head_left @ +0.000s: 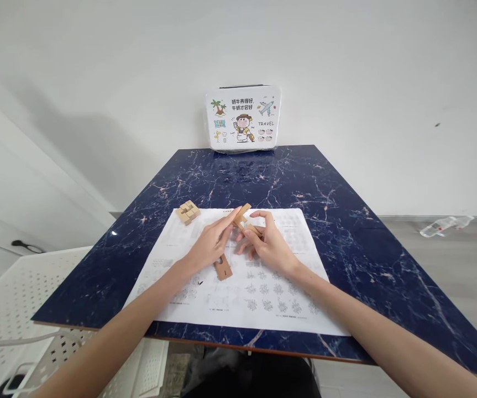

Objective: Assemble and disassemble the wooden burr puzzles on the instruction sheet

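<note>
Over the printed sheet (pixel 221 301), my left hand (pixel 213 240) is closed on a notched wooden puzzle piece (pixel 241 212) that slants up to the right. My right hand (pixel 272 243) pinches another wooden puzzle piece (pixel 255 229), which meets the first one between the two hands; whether they interlock I cannot tell. Below my left hand a third flat wooden piece (pixel 224 270) with a notch lies on the sheet, its upper end hidden by the fingers. A small block of lighter wooden cubes (pixel 188 212) sits at the sheet's upper left corner.
The dark blue marbled table (pixel 238 179) reaches to the wall. At its back edge stands a white cartoon-printed case (pixel 244 119). A white perforated basket (pixel 10 293) is at the left, below table height. A clear plastic bottle (pixel 439 225) lies on the floor at the right.
</note>
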`<control>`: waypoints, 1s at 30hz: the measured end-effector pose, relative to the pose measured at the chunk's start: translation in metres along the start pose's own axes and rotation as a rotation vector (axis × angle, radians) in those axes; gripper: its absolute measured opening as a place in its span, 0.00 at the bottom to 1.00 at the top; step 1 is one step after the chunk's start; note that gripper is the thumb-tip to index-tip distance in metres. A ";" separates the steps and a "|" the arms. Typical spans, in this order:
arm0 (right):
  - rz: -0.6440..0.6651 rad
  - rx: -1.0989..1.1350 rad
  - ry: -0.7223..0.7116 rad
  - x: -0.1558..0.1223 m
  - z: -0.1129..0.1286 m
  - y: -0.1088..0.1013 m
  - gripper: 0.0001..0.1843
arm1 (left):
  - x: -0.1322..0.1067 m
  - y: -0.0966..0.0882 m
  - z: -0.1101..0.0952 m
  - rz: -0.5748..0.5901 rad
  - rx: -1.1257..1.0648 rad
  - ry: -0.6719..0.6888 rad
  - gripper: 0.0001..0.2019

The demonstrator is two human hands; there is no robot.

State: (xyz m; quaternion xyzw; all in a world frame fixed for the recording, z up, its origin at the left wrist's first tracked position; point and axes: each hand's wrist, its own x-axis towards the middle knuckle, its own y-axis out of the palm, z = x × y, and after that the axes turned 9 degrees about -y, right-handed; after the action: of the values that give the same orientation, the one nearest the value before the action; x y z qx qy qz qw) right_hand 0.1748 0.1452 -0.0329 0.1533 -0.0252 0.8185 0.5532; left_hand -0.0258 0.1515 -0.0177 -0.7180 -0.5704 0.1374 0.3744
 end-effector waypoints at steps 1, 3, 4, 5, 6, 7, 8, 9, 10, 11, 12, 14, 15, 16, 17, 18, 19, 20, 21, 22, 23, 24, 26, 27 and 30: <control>0.001 0.010 -0.001 0.000 0.000 0.000 0.26 | 0.000 -0.001 -0.001 -0.004 0.006 0.003 0.26; 0.003 0.039 0.003 -0.001 0.002 0.000 0.28 | 0.000 -0.003 -0.004 -0.003 0.012 0.007 0.25; 0.001 0.054 0.007 -0.002 0.002 0.000 0.29 | 0.000 -0.004 -0.005 -0.001 0.013 0.005 0.25; -0.001 0.068 0.012 -0.002 0.003 0.000 0.30 | 0.000 -0.005 -0.005 0.000 0.013 0.004 0.24; -0.005 0.079 0.016 -0.002 0.003 0.000 0.32 | -0.001 -0.005 -0.005 0.006 0.013 0.004 0.24; -0.009 0.089 0.016 -0.001 0.004 -0.001 0.34 | -0.001 -0.004 -0.005 0.019 0.018 0.007 0.24; -0.014 0.097 0.015 -0.001 0.005 -0.001 0.36 | -0.002 -0.004 -0.004 0.035 0.029 0.016 0.25; -0.017 0.105 0.015 -0.001 0.005 -0.001 0.38 | -0.002 -0.003 -0.004 0.053 0.042 0.028 0.25; -0.018 0.113 0.016 -0.001 0.006 -0.001 0.40 | -0.003 -0.001 -0.003 0.075 0.057 0.041 0.25; -0.016 0.120 0.017 0.000 0.006 -0.001 0.42 | -0.003 0.000 -0.003 0.095 0.070 0.049 0.25; -0.014 0.125 0.020 0.000 0.007 -0.001 0.42 | -0.004 0.001 -0.002 0.111 0.079 0.054 0.26; -0.006 0.128 0.024 0.000 0.008 -0.001 0.43 | -0.004 0.002 -0.002 0.130 0.081 0.052 0.27; -0.003 0.129 0.024 0.000 0.008 -0.001 0.43 | -0.004 0.001 -0.003 0.137 0.078 0.051 0.28; -0.002 0.130 0.021 0.000 0.008 -0.001 0.43 | -0.004 0.001 -0.003 0.140 0.074 0.052 0.28; 0.000 0.131 0.018 0.000 0.007 -0.001 0.42 | -0.004 0.000 -0.003 0.140 0.069 0.055 0.29; 0.002 0.133 0.016 0.000 0.007 -0.001 0.42 | -0.004 0.000 -0.003 0.142 0.064 0.055 0.29; 0.005 0.133 0.015 -0.001 0.006 -0.001 0.41 | -0.004 -0.001 -0.004 0.144 0.059 0.053 0.29; 0.008 0.133 0.015 -0.001 0.006 -0.001 0.41 | -0.004 -0.001 -0.004 0.148 0.055 0.049 0.29; 0.010 0.132 0.017 -0.001 0.005 -0.001 0.40 | -0.005 -0.002 -0.004 0.154 0.054 0.040 0.28; 0.012 0.132 0.020 -0.001 0.005 -0.001 0.40 | -0.005 -0.002 -0.004 0.161 0.056 0.030 0.27; 0.013 0.132 0.023 -0.001 0.004 -0.001 0.40 | -0.005 -0.002 -0.004 0.168 0.063 0.016 0.27; 0.012 0.132 0.024 -0.001 0.004 -0.001 0.39 | -0.005 -0.002 -0.004 0.175 0.071 0.003 0.27; 0.006 0.133 0.020 -0.001 0.003 -0.001 0.39 | -0.006 -0.001 -0.004 0.192 0.085 -0.013 0.27; 0.004 0.133 0.016 -0.001 0.003 -0.001 0.39 | -0.006 -0.001 -0.004 0.199 0.088 -0.014 0.28; 0.021 0.118 0.008 -0.001 0.001 -0.001 0.38 | -0.007 -0.003 -0.004 0.235 0.059 -0.011 0.28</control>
State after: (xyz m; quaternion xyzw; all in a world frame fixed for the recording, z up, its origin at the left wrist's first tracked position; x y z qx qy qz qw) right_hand 0.1760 0.1439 -0.0321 0.1823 0.0237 0.8249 0.5346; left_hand -0.0275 0.1442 -0.0142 -0.7678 -0.4799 0.2013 0.3736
